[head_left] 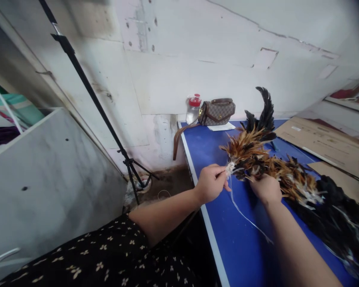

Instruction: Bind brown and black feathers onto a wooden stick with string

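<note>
My left hand [212,183] is closed round the pale, bound end of a bunch of brown and black feathers [242,145]. Long dark plumes curl up from the far end of that bunch. From the bound end a thin white string [245,217] hangs down and trails across the blue table [227,239]. Just right of it, my right hand [266,189] is closed at the lower edge of the feathers, its fingertips partly hidden among them. A further pile of brown feathers [296,179] lies beyond the right hand, with long black feathers [338,211] at the right.
A checked handbag [218,112] with a hanging strap stands at the table's far end beside a red-capped bottle [194,109]. Flattened cardboard [323,143] lies at the right. A black tripod [89,87] stands on the floor to the left, near a grey panel [54,171].
</note>
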Motion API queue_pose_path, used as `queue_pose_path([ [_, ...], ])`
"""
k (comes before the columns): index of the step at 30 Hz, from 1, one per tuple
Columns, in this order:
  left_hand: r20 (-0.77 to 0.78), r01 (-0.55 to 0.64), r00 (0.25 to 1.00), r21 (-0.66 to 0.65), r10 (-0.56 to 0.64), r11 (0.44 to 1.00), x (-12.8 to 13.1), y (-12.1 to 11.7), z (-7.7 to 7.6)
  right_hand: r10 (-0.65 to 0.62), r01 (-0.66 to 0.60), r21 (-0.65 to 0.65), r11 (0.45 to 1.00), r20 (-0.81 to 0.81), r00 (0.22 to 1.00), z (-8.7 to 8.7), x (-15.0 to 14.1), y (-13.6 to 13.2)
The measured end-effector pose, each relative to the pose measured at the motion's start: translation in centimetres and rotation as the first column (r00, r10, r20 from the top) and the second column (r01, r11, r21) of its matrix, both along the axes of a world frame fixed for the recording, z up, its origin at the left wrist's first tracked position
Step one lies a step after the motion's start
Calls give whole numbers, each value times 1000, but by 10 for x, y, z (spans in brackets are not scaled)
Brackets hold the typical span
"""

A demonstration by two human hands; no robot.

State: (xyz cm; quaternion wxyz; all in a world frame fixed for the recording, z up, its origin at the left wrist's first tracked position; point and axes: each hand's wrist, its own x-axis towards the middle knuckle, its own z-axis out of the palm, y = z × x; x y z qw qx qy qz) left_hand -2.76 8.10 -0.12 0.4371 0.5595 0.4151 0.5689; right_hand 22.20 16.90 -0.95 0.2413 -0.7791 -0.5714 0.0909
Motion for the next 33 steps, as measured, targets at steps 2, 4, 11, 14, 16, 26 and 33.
queue_pose_path([
  [2,4,26,1000,14,-26,1000,6,-1,6,11,-8,55,998,-69,998,5,14,-15],
  [4,2,57,998,25,-57,998,16,-1,12,2,19,135,991,-159,987,12,28,-40],
  [11,30,246,969,32,-247,969,87,-9,31,92,368,534,761,-650,754,54,39,-164],
  [14,27,362,931,38,-363,931,126,-29,40,54,408,586,700,-613,788,73,33,-210],
  [16,-9,434,901,45,-434,900,149,-47,44,32,397,590,703,-584,811,80,33,-232],
  [26,-235,495,857,130,-458,859,203,-97,38,-57,376,522,766,-526,848,59,82,-275],
  [33,-382,443,861,245,-334,862,203,-101,43,4,188,464,865,-382,924,68,99,-275],
])
